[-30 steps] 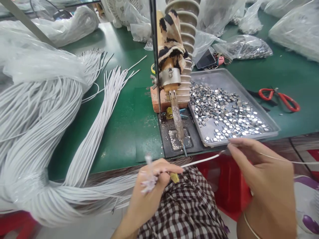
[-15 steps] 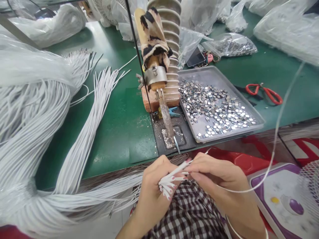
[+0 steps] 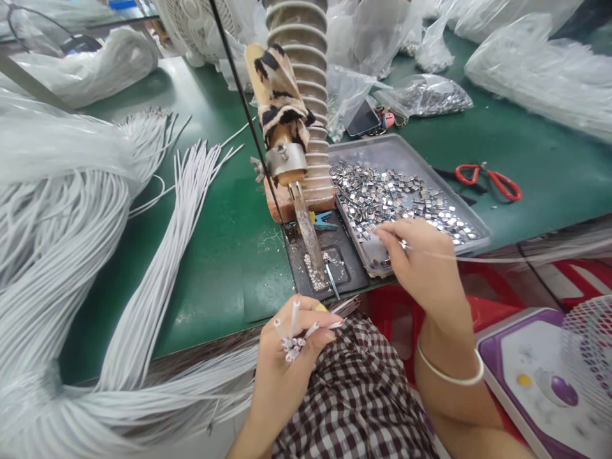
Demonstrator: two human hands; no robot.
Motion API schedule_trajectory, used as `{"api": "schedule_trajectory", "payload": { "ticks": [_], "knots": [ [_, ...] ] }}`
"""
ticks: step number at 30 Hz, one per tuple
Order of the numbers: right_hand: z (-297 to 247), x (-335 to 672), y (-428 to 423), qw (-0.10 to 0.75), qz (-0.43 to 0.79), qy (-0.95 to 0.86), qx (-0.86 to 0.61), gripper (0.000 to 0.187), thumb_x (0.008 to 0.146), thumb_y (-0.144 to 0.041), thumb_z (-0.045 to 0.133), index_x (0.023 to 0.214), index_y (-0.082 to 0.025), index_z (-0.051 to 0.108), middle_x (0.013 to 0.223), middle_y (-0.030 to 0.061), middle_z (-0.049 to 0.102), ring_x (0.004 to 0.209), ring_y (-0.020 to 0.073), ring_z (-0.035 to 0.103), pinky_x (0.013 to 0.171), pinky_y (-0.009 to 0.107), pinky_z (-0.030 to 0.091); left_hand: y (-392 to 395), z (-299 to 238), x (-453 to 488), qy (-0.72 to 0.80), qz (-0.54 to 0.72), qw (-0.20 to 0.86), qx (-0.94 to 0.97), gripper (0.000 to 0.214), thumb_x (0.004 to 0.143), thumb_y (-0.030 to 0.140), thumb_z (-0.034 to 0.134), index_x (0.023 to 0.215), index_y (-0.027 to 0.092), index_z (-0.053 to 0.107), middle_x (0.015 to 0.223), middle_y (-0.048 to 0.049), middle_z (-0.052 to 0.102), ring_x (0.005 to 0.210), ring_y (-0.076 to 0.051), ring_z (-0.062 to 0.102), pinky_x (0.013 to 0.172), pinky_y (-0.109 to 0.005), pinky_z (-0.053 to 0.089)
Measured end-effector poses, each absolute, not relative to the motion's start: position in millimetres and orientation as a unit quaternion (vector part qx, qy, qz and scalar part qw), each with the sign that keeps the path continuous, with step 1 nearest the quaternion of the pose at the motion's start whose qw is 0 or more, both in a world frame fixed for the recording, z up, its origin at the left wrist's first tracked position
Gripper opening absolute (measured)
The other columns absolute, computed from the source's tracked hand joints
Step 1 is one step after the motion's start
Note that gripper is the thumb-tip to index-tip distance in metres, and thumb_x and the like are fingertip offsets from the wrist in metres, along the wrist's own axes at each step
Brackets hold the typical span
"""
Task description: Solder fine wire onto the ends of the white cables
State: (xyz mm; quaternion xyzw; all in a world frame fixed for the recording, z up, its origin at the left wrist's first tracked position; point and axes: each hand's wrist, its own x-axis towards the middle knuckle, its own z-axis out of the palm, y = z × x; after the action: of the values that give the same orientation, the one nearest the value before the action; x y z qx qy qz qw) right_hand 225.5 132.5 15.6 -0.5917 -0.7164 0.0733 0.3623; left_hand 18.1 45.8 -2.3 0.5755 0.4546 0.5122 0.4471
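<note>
My left hand is closed around a bundle of white cables, whose cut ends with small reddish wire tips fan out above the fist. My right hand reaches over the near side of the shallow plastic tray. Its thumb and forefinger are close together at the small metal connectors; whether a connector is between them I cannot make out. A thin solder wire runs from that hand off to the right. A soldering iron is clamped tip-down between my hands and the hose.
A ribbed hose rises behind the iron on a brick. Red-handled cutters lie right of the tray. More white cables cover the left side. Plastic bags stand behind, and a purple-white fan base is at lower right.
My right hand has left the cable ends by my left hand and moved up and forward to the tray, trailing the wire. The left hand has turned, so the cable ends point upward.
</note>
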Motion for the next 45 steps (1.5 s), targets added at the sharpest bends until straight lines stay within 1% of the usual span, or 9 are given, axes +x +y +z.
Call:
{"api": "schedule_trajectory", "payload": {
  "ticks": [4,11,15,19,30,32,37,41,45],
  "knots": [
    [11,234,164,0.307,0.088,-0.747,-0.583,0.015,0.073,-0.005,0.066,0.065,-0.019,0.067,0.071,0.0043,0.069,0.075,0.0217,0.061,0.069,0.033,0.043,46,-6,19,0.473,0.508,0.437,0.572,0.01,0.089,0.02,0.071,0.09,0.025,0.08,0.092,-0.0038,0.071,0.085,-0.019,0.066,0.076,-0.029,0.05],
    [18,235,143,0.314,0.127,-0.751,-0.567,0.009,0.078,-0.011,0.064,0.078,-0.019,0.07,0.07,0.0007,0.071,0.062,0.0169,0.063,0.06,0.028,0.045,48,-7,21,0.513,0.533,0.445,0.505,0.015,0.091,0.015,0.065,0.08,0.022,0.072,0.095,-0.0019,0.077,0.092,-0.018,0.071,0.085,-0.028,0.051],
    [22,220,118,0.384,0.162,-0.718,-0.558,0.009,0.086,-0.018,0.063,0.083,-0.02,0.071,0.075,-0.0001,0.074,0.06,0.0142,0.065,0.058,0.025,0.05,48,0,19,0.516,0.515,0.462,0.505,0.019,0.092,0.017,0.062,0.075,0.022,0.071,0.092,-0.0027,0.079,0.087,-0.02,0.073,0.077,-0.029,0.053],
    [28,196,90,0.448,0.314,-0.683,-0.485,0.014,0.086,-0.014,0.065,0.08,-0.024,0.072,0.072,-0.0058,0.074,0.057,0.0084,0.063,0.054,0.018,0.049,49,9,18,0.506,0.49,0.461,0.539,0.022,0.091,0.016,0.061,0.071,0.02,0.07,0.092,-0.0039,0.081,0.081,-0.02,0.073,0.069,-0.028,0.052],
    [19,190,83,0.46,0.346,-0.675,-0.461,0.012,0.088,-0.014,0.067,0.08,-0.023,0.069,0.072,-0.0076,0.07,0.063,0.0053,0.065,0.063,0.014,0.051,56,21,18,0.521,0.439,0.431,0.592,0.024,0.091,0.018,0.057,0.069,0.018,0.066,0.069,0.0008,0.07,0.059,-0.012,0.055,0.056,-0.023,0.04],
    [18,190,83,0.453,0.337,-0.688,-0.456,0.012,0.09,-0.015,0.065,0.081,-0.023,0.069,0.073,-0.0071,0.07,0.064,0.0057,0.066,0.064,0.014,0.052,57,21,17,0.525,0.431,0.425,0.598,0.024,0.092,0.019,0.056,0.069,0.018,0.064,0.064,0.0016,0.064,0.057,-0.012,0.051,0.055,-0.024,0.037],
    [13,185,78,0.505,0.196,-0.694,-0.474,0.023,0.098,-0.012,0.05,0.112,-0.022,0.066,0.092,-0.0005,0.074,0.079,0.0083,0.071,0.077,0.018,0.058,61,24,17,0.527,0.438,0.417,0.597,0.025,0.091,0.018,0.054,0.068,0.018,0.062,0.063,0.0017,0.06,0.059,-0.012,0.052,0.057,-0.024,0.038],
    [10,182,73,0.545,0.085,-0.689,-0.471,0.018,0.092,-0.006,0.061,0.098,-0.021,0.068,0.089,-0.001,0.077,0.08,0.0103,0.074,0.079,0.02,0.061,65,30,18,0.528,0.454,0.411,0.589,0.023,0.089,0.014,0.055,0.067,0.018,0.061,0.067,0.0022,0.063,0.059,-0.011,0.052,0.058,-0.021,0.04],
    [14,180,69,0.539,0.019,-0.73,-0.421,0.021,0.084,0.001,0.067,0.099,-0.014,0.071,0.107,0.0076,0.076,0.098,0.015,0.072,0.092,0.026,0.061,68,36,18,0.524,0.464,0.407,0.586,0.025,0.09,0.014,0.054,0.065,0.018,0.059,0.067,0.0031,0.063,0.053,-0.009,0.045,0.052,-0.021,0.036]
  ]
}}
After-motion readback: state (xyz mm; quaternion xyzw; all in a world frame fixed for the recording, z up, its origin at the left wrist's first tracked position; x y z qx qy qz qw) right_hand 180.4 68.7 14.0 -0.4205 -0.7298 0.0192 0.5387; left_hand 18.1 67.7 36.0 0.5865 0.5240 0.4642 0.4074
